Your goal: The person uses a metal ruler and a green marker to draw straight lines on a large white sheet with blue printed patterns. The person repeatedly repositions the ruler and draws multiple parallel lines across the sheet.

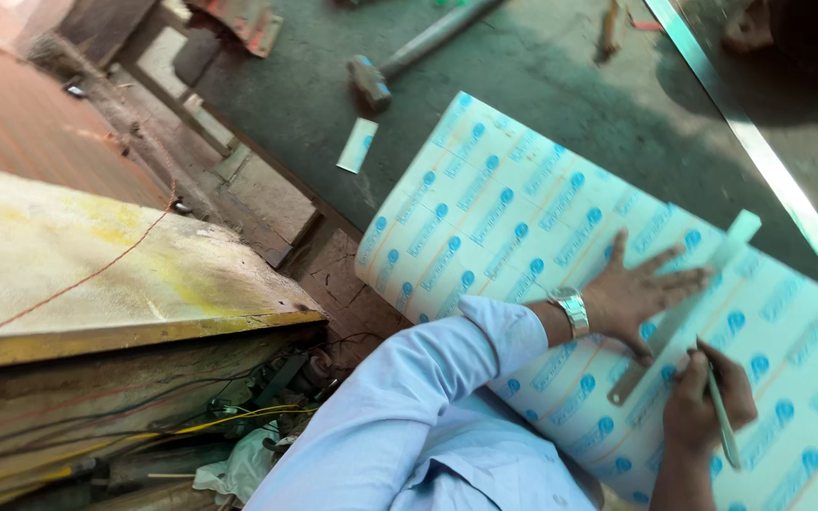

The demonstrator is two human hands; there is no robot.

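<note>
Pressing flat on the white film-covered sheet (523,227), the left hand (641,293) may slip, letting the right hand's (707,397) gripped pale marking pencil (721,416) wander.

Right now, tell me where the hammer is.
In the head view the hammer lies on the dark floor at top centre, beyond the printed sheet, just above a small offcut.

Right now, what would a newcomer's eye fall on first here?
The big white sheet with a blue repeating print fills the right half. On it the left hand lies flat on a pale strip, and the right hand holds a green pencil. A hammer lies on the floor above.
</note>
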